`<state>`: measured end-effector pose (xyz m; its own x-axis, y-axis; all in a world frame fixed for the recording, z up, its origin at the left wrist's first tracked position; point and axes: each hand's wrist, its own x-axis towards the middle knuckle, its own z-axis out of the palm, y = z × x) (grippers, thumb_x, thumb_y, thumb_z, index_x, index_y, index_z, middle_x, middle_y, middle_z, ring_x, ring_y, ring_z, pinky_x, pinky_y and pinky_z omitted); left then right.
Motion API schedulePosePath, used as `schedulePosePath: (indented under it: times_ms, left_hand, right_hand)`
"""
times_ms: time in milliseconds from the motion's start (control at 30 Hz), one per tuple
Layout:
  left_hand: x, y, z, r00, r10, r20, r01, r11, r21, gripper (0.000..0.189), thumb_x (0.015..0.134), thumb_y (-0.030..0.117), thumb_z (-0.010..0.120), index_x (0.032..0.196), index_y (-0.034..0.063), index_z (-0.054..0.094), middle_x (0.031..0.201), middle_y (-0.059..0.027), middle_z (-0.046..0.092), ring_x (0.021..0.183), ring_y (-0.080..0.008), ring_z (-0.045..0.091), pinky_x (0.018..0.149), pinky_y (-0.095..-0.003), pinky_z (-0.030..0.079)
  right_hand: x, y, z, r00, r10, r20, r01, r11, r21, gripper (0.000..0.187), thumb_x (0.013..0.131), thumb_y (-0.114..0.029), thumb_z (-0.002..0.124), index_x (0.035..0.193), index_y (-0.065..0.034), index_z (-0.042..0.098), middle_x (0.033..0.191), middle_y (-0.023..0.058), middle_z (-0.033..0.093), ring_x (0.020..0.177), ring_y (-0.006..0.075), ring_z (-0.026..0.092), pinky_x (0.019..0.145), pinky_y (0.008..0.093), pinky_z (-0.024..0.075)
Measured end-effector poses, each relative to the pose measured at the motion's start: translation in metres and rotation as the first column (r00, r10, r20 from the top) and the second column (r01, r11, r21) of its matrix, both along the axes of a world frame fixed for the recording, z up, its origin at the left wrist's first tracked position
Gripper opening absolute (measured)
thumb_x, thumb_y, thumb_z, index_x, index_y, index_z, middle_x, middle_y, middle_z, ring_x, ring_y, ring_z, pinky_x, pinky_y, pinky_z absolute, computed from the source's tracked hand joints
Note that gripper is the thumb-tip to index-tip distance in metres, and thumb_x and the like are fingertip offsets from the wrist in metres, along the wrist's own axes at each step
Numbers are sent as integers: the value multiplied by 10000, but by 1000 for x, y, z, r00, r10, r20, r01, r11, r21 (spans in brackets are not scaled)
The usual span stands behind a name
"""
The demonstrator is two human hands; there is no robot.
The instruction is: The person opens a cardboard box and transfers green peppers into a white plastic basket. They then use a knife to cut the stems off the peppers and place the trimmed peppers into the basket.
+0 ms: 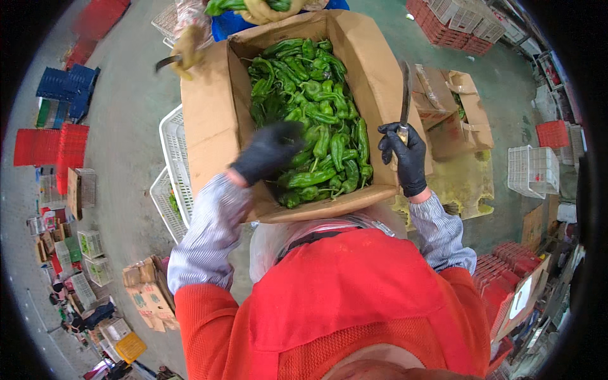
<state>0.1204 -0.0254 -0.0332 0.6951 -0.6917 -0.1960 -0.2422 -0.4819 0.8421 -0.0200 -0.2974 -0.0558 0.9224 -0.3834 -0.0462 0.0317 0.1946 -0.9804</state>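
Observation:
An open cardboard box [380, 80] stands in front of me, flaps spread outward, holding many long green peppers [327, 118]. My left hand [270, 147], in a black glove, is over the peppers at the left of the box. Motion blur and the angle hide its fingertips, so whether it grips a pepper is unclear. At the box's right side, my right hand [406, 154], also black-gloved, is closed around the light-coloured handle of a knife [405, 95]. The narrow blade points away from me, above the right flap.
Across the box, a co-worker's yellow-gloved hand [189, 50] holds a curved blade; their other glove [266, 9] holds green peppers. White plastic crates [172, 142] stand at the left. Opened cartons [441, 104] rest to the right near a yellow pallet [456, 183].

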Motion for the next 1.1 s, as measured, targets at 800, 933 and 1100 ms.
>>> schedulePosePath:
  times_ms: [800,933,1100]
  left_hand:
    - [-26,-112,-127,962,144,232,-157,987,35,604,747,232,777,1221,27,465,1086,-189,605,1013,-326,601,873,-409,480]
    - [-39,-115,-142,895,86,437,-205,951,233,762,617,285,846,1209,28,440,1052,-235,584,999,-409,586,831,-472,486]
    - [-13,-117,-117,973,104,208,-160,949,273,733,626,199,807,1233,23,434,1038,-235,599,953,-357,614,792,-439,504]
  right_hand:
    - [-7,-11,-10,996,69,59,-78,983,165,141,928,-69,550,1047,-6,591,747,50,619,559,70,534,491,203,427]
    - [-6,-8,-12,998,26,60,-36,984,173,135,931,-62,543,1046,-8,588,786,61,634,575,75,545,505,203,439]
    - [-7,-9,-12,998,29,60,-39,986,165,144,932,-68,549,1058,-9,585,884,70,650,659,80,581,538,207,468]
